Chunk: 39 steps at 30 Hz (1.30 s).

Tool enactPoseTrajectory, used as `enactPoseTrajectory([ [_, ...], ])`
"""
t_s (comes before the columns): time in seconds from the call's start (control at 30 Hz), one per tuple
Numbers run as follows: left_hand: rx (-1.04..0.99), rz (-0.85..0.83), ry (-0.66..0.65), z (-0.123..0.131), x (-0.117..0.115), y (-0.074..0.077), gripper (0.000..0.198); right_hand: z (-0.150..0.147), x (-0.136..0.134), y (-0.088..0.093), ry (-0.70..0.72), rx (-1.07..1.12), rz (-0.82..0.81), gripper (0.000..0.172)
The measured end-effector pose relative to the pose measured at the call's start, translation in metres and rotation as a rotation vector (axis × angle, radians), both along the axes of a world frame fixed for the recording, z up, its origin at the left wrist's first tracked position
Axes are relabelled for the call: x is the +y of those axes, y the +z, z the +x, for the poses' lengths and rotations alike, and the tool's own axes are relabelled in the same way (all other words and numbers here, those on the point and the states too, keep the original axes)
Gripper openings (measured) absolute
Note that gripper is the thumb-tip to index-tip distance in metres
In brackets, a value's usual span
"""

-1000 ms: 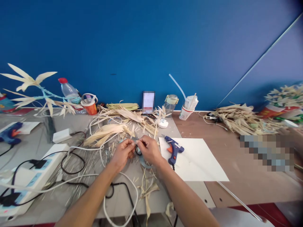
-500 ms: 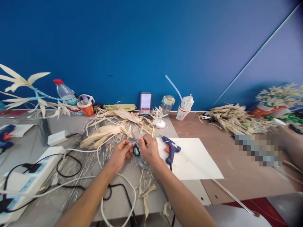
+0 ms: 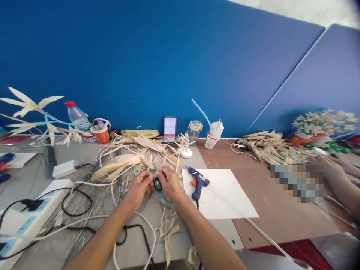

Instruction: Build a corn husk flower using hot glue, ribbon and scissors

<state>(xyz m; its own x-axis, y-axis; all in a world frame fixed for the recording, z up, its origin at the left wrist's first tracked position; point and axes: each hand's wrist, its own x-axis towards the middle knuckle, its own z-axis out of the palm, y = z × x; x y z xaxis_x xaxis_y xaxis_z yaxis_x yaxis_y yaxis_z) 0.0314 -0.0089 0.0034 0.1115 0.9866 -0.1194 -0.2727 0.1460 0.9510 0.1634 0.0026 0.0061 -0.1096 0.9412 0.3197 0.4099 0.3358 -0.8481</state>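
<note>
Black-looped tool (image 3: pixel 155 184): between both hands, above the tabletop (image 3: pixel 222 161); smooth round handle, probably scissors.
Right hand (image 3: pixel 169 183): fingers curled, gripping that tool.
Left hand (image 3: pixel 140 187): fingertips pinched together; anything held too small to tell. Handwork looks unfinished.
Leafy branch (image 3: pixel 46 120): appears assembled; pointed pale leaves, light-blue stem.
Husk strips (image 3: pixel 120 167): loose, apparently unused; dry, papery, curled.
Glue gun (image 3: pixel 200 183): untouched; hard blue plastic, lying on flat white sheet (image 3: pixel 225 197).
</note>
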Motion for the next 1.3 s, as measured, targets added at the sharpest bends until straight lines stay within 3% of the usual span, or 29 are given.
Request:
enactPoseTrajectory([
  [0.33, 0.082, 0.065, -0.026, 0.0, 0.001, -0.007, 0.03, -0.003, 0.0, -0.005, -0.15, -0.212, 0.019, 0.036],
  [0.5, 0.117, 0.082, -0.025, -0.001, 0.001, -0.008, 0.029, -0.004, 0.001, -0.006, -0.153, -0.129, -0.058, 0.042],
  [0.67, 0.08, 0.06, -0.011, -0.001, 0.002, -0.009, 0.029, 0.0, 0.002, -0.005, -0.166, 0.087, -0.133, 0.047],
  [0.73, 0.046, 0.048, -0.014, -0.002, 0.002, -0.009, 0.028, 0.004, 0.002, -0.002, -0.145, 0.192, -0.109, 0.044],
  [0.8, 0.013, 0.035, -0.022, -0.002, 0.002, -0.008, 0.028, 0.008, 0.001, 0.001, -0.051, 0.251, -0.06, 0.031],
  [0.9, -0.029, 0.013, -0.03, -0.001, 0.001, -0.005, 0.029, 0.01, 0.0, 0.003, 0.134, 0.234, -0.003, 0.034],
  [0.97, -0.044, -0.005, -0.037, -0.001, 0.0, -0.002, 0.03, 0.008, 0.0, 0.003, 0.183, 0.193, -0.004, 0.026],
  [1.07, -0.044, -0.008, -0.056, -0.001, -0.001, 0.001, 0.03, 0.005, 0.001, 0.001, 0.121, 0.17, -0.051, 0.011],
  [1.3, 0.053, 0.02, -0.059, -0.001, 0.0, -0.005, 0.03, 0.003, 0.002, -0.002, 0.012, 0.085, -0.092, 0.018],
])
